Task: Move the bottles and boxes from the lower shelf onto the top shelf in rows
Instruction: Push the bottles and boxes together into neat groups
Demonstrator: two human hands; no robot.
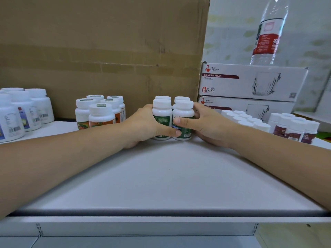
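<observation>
Snugly, left hand, right hand round green bottles — carton behind

Rear green bottles hidden but for their caps

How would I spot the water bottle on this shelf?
Find the big cardboard box; to its right lie two stacked glass mug boxes. The water bottle stands on the upper one: tall, clear, red-labelled, unlike the squat white-capped pill bottles.

The head view looks forward and slightly down across the near shelf.
</observation>
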